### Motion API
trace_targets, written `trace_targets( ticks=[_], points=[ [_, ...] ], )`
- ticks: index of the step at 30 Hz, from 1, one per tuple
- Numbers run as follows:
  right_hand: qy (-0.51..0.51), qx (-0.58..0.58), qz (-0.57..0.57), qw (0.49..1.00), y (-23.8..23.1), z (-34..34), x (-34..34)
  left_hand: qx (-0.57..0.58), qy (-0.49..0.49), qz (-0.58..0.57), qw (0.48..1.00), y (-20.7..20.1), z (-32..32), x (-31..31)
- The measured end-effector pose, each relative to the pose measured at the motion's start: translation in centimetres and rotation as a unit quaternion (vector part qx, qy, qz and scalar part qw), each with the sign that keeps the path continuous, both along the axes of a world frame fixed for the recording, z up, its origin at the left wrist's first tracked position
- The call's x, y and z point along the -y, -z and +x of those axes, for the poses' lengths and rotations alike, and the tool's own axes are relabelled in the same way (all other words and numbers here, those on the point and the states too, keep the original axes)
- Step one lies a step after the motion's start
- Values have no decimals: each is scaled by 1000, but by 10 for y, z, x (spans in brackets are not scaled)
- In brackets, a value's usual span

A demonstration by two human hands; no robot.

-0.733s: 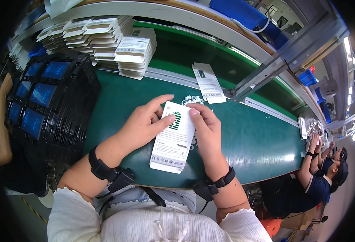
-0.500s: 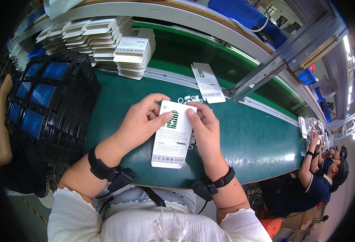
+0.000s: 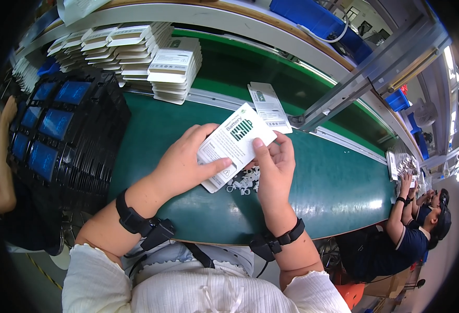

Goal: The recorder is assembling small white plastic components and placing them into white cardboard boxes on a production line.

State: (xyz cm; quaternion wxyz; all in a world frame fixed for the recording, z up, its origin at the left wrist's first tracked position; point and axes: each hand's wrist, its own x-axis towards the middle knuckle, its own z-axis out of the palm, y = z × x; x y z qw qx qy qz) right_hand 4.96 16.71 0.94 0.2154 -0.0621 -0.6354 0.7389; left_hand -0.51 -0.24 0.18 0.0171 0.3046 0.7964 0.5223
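Between my hands is a flat white battery box [image 3: 224,140] with green print, tilted so its top leans to the right. My left hand [image 3: 187,159] grips its lower left side, thumb lying across the front. At the right edge my right hand [image 3: 274,161] pinches it, thumb on the face and fingers behind. Beneath the box, small white looped parts [image 3: 244,182] lie in a loose pile on the green bench top [image 3: 323,177], partly hidden by it. Another flat white box [image 3: 270,107] lies just beyond, near the bench's back rail.
Stacks of flat white boxes [image 3: 174,68] stand at the back left. Tall piled black trays [image 3: 78,135] holding blue-faced pieces rise on the left. A metal post [image 3: 365,68] slants at the back right. Co-workers [image 3: 407,229] sit at the far right; another person's arm [image 3: 4,156] shows at left.
The box has turned clockwise and risen slightly, from nearly upright to a rightward lean. My left hand has slid to its lower part, and more of the small white parts show beneath.
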Motion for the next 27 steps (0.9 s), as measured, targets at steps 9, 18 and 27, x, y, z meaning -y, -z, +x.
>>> trace_targets(
  ticks=[9, 18, 27],
  points=[
    [1, 0, -4, 1000, 1, 0, 1, -46, -5, -45, 998, -3, 3, 0],
    [-10, 16, 3, 1000, 3, -2, 1, -39, -2, -53, 998, -2, 3, 0],
    [-53, 56, 7, 997, 7, -4, -1, -28, -10, -58, 998, 1, 0, 0]
  ],
)
